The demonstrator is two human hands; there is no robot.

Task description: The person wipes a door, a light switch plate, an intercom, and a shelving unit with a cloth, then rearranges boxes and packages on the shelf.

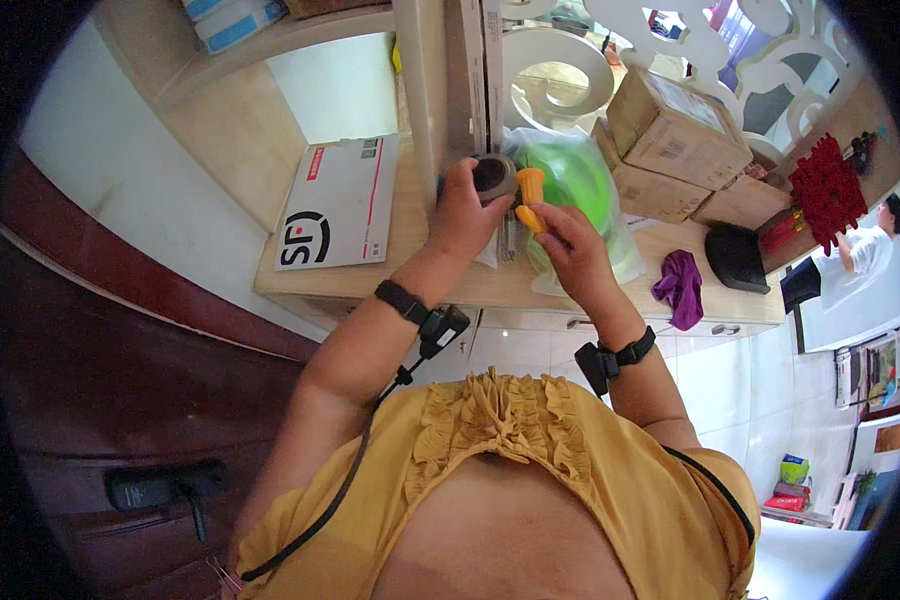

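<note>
My left hand [465, 206] is wrapped around a grey-brown round object with a dark hollow [504, 174], a roll or a cup; I cannot tell which. Just to its right, my right hand [576, 244] pinches a small yellow-orange piece [529, 219] between thumb and fingers. Directly above that piece is an orange ribbed, flared part [531, 186]; whether the two are joined is unclear. Behind my right hand lies a clear plastic bag [626, 247] with a bright green round thing [581, 176] inside. Both hands are above the wooden cabinet top [412, 259].
A white printed shipping envelope [341, 206] leans at the left. Cardboard boxes [675, 131] are stacked at the back right. A purple cloth [679, 289] and a black holder [735, 259] lie near the right end. A red knotted ornament [829, 191] hangs there. Another person [859, 259] is farther right.
</note>
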